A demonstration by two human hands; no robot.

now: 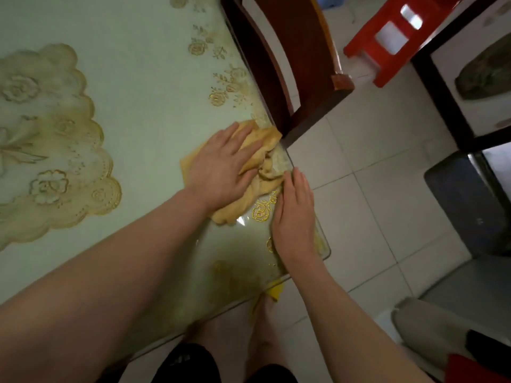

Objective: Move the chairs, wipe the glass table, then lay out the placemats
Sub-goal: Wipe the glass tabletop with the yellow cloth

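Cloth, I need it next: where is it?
Head view, centre: the yellow cloth lies at the glass table's right-hand edge, under the left hand, beside the wooden chair.

bare glass table [143, 78] leftward, wooden chair [293, 78] crowding its right edge

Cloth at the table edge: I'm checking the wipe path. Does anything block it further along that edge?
On the glass table nothing visible does; a wooden chair stands right beside the edge just past the cloth.
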